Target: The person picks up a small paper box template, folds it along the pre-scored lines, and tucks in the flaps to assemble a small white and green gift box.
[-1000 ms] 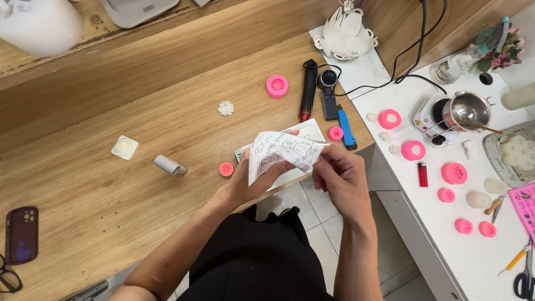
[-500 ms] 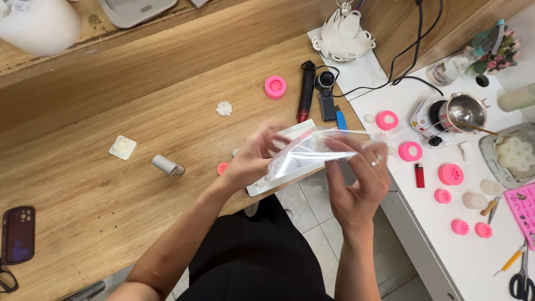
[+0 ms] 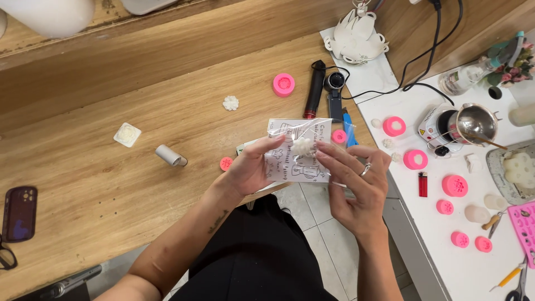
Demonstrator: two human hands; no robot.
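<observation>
Clear packet point(image 3: 297, 149), between left hand point(image 3: 252, 167), right hand point(image 3: 355, 181)

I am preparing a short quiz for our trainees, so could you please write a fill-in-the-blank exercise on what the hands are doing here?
1. Both hands, the left hand and the right hand, hold a clear plastic ____ with a printed card inside.
2. The small flower-shaped piece against the card is ____ in colour.
3. The round moulds scattered on both tables are ____.
4. A ring shows on the ____ hand.

Missing words: bag; white; pink; right
</observation>
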